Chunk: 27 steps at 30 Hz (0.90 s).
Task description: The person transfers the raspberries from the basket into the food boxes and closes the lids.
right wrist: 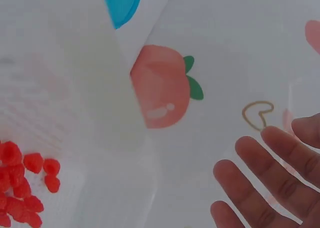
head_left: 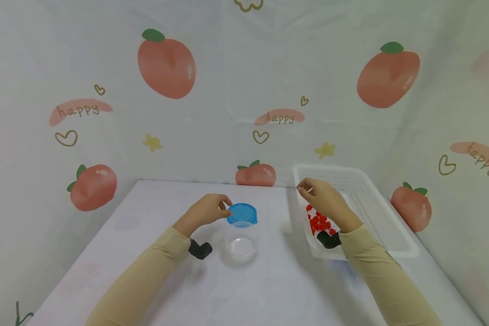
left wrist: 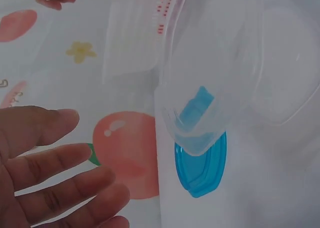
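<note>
My left hand [head_left: 203,210] hovers just left of a blue lid [head_left: 242,213], its fingers relaxed and holding nothing. In the left wrist view its fingers [left wrist: 55,173] are spread, apart from the lid [left wrist: 202,175]. On the near side of the lid stands a clear plastic container [head_left: 241,246], uncovered, with nothing visible inside. My right hand [head_left: 323,197] is over the left side of a white plastic basket [head_left: 391,222], fingers loosely bent around nothing. Red raspberries [right wrist: 17,180] lie in the basket's near left part, partly hidden by my right wrist in the head view.
A white tabletop [head_left: 265,290] carries everything, the container and lid near its middle and the basket along the right. Behind it hangs a pale backdrop cloth [head_left: 212,136] printed with peaches. A dark wrist-camera mount [head_left: 199,249] sits beneath my left wrist.
</note>
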### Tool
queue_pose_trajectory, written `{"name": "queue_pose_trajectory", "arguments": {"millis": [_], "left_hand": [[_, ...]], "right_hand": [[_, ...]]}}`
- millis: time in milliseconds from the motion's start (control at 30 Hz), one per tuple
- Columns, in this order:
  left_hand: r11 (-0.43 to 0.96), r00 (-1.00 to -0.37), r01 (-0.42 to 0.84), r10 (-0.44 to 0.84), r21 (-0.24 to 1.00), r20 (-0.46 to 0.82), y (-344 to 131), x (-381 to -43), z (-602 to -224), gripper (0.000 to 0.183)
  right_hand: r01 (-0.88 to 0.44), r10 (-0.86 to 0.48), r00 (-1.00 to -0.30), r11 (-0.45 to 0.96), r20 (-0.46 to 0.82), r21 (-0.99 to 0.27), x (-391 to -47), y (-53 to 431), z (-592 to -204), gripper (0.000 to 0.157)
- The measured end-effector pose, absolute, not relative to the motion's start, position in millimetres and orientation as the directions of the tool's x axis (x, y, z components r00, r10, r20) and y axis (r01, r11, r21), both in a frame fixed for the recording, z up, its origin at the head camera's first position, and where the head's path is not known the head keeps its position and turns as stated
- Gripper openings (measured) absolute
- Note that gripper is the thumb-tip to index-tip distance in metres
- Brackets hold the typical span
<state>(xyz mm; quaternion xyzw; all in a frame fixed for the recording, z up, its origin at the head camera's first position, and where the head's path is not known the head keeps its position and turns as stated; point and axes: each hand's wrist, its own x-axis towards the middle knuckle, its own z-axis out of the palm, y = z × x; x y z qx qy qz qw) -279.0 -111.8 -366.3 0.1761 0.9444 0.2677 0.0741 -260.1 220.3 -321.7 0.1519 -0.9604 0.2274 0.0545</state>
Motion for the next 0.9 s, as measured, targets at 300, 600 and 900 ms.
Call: {"name": "queue_pose_trajectory", "arguments": {"millis": [300, 600, 900], "left_hand": [[0.691, -0.914, 0.272, 0.404, 0.67, -0.046, -123, -271, -373, 0.026], [0.57, -0.902, 0.172, 0.42, 0.804, -0.105, -129, -265, -389, 0.03], [0.478, -0.888, 0.081, 0.433, 0.874, -0.154, -135, -266, -402, 0.036]], "right_hand": [[-0.283, -0.202, -0.957, 0.802, 0.206, -0.526, -265, 247, -326, 0.029], [-0.241, -0.136, -0.966, 0.784, 0.221, -0.572, -275, 262, -332, 0.031], [-0.181, -0.108, -0.982, 0.775, 0.156, -0.605, -287, 270, -343, 0.036]]}}
